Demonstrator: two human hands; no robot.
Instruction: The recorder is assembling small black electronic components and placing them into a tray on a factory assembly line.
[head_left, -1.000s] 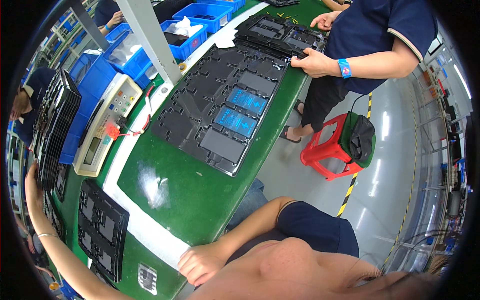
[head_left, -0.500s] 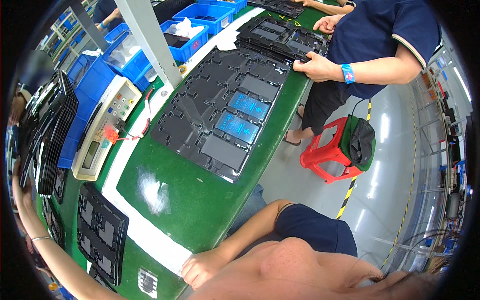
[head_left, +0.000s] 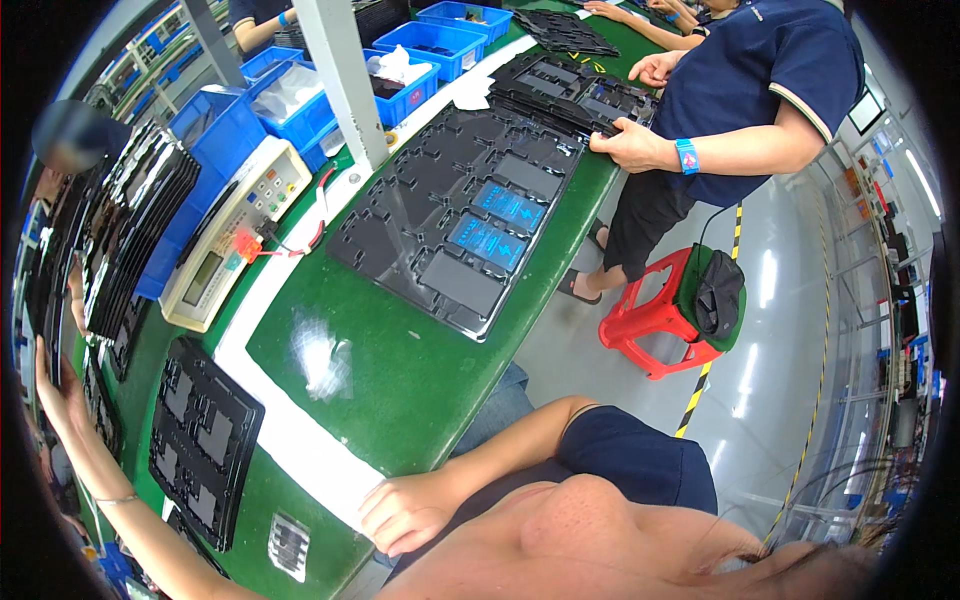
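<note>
At the far left my left hand (head_left: 62,390) grips the lower edge of a dark, thin black plastic tray (head_left: 62,290), seen nearly edge-on. Part of its fingers is hidden behind the tray. Beside it stands a tall stack of glossy black trays (head_left: 140,230). My right hand (head_left: 408,512) rests at the near table edge, its fingers curled in and nothing visible in them. Ahead lies a large black tray (head_left: 390,215) with pockets, two of them holding blue-printed flat battery packs (head_left: 487,240). A smaller stack of black trays (head_left: 205,440) lies between my arms.
A white meter box (head_left: 235,235) with a red-wired lead stands by a grey post (head_left: 342,85). Blue bins (head_left: 300,105) line the back. A co-worker's hand (head_left: 635,145) touches trays at the far right. A red stool (head_left: 650,325) stands on the floor.
My left hand has moved with a black tray, which now stands apart to the left of the tall stack. My right hand stays at the table edge. The view has shifted slightly.
</note>
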